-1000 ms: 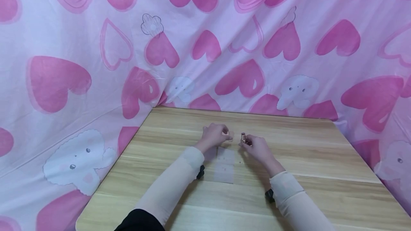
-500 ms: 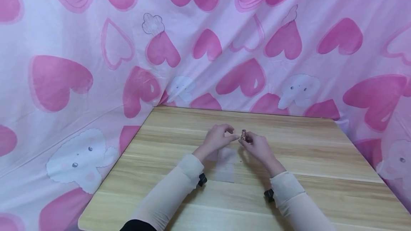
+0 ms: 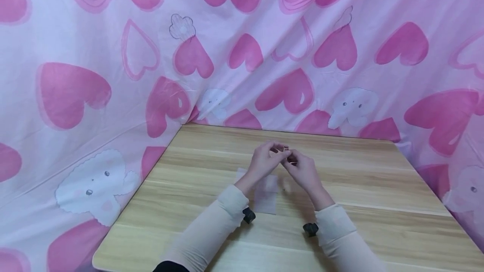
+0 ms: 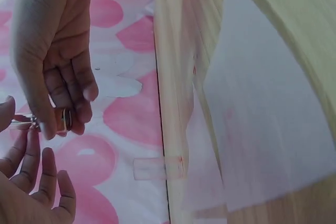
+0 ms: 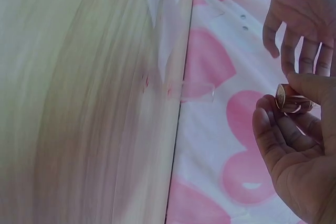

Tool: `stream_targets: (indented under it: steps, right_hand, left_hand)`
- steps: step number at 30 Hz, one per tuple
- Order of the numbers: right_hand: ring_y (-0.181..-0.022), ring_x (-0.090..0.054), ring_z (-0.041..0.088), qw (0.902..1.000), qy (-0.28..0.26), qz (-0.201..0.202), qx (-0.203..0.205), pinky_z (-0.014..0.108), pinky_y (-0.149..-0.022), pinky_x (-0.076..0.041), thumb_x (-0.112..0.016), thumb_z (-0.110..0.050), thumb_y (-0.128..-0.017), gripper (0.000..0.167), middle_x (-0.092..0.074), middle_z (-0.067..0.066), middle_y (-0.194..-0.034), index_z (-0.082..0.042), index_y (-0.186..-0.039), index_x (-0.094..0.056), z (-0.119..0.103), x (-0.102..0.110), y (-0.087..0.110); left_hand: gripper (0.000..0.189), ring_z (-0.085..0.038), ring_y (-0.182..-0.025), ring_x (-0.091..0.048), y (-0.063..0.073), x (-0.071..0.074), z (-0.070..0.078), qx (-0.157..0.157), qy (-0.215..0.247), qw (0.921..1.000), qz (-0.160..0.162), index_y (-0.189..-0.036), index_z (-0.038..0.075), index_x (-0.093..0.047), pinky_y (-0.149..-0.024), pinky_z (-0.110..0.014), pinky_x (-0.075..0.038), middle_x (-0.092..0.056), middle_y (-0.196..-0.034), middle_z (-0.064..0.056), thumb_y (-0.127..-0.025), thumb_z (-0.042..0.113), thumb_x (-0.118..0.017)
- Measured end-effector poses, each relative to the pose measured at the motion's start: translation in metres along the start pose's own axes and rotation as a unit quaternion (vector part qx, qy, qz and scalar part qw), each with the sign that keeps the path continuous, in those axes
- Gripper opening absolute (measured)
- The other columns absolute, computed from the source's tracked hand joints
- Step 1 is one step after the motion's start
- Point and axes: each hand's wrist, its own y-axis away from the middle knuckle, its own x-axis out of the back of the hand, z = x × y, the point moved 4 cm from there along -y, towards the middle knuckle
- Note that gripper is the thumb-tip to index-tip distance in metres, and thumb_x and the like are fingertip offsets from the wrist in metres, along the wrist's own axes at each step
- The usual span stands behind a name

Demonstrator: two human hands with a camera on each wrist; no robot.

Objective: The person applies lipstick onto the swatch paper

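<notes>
Between my two hands is a shiny rose-gold lipstick tube [image 5: 295, 99], its length running from one hand to the other in the right wrist view. My right hand [image 3: 304, 171] grips its base between thumb and curled fingers. Thumb and index finger of my left hand [image 3: 262, 160] pinch its narrower upper end, while the other left fingers spread loosely, as the left wrist view shows my left hand [image 4: 39, 182]. A clear cylindrical cap [image 4: 157, 168] with reddish stains stands on the table beyond the hands. Most of the tube is covered by fingers in the head view.
Thin white sheets of paper [image 3: 266, 198] lie on the wooden table [image 3: 359, 188] below the left forearm, with faint pink marks in the left wrist view. A pink heart-patterned curtain [image 3: 211, 58] rises behind the table's far edge.
My left hand has moved right, leaving a see-through piece it was at, and has come onto the top of the lipstick tube. My right hand keeps its grip, almost in place.
</notes>
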Motion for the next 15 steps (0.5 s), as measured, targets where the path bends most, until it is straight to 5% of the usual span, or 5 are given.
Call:
stream_targets:
  steps: [6,15]
  right_hand:
    - [-0.084,-0.07,0.022,0.9995,0.006,0.03,-0.009,0.04,-0.075,-0.058,-0.073,-0.022,-0.092,0.021,-0.075,0.007,-0.091,-0.009,-0.109,-0.072,-0.009,-0.001,0.002]
    - [-0.083,-0.07,0.02,0.9993,0.001,0.037,-0.006,0.038,-0.074,-0.058,-0.074,-0.022,-0.092,0.019,-0.075,0.006,-0.089,-0.011,-0.107,-0.072,-0.014,-0.003,0.003]
  left_hand:
    - [0.02,-0.006,-0.09,-0.064,-0.001,-0.001,0.001,-0.008,0.048,0.9986,0.023,-0.104,0.025,-0.074,-0.074,-0.027,-0.055,-0.069,-0.094,0.013,-0.09,0.04,-0.076]
    - [0.019,-0.006,-0.091,-0.063,0.0,0.005,0.0,0.0,0.044,0.9986,0.031,-0.101,0.027,-0.074,-0.073,-0.028,-0.055,-0.069,-0.093,0.016,-0.088,0.041,-0.077]
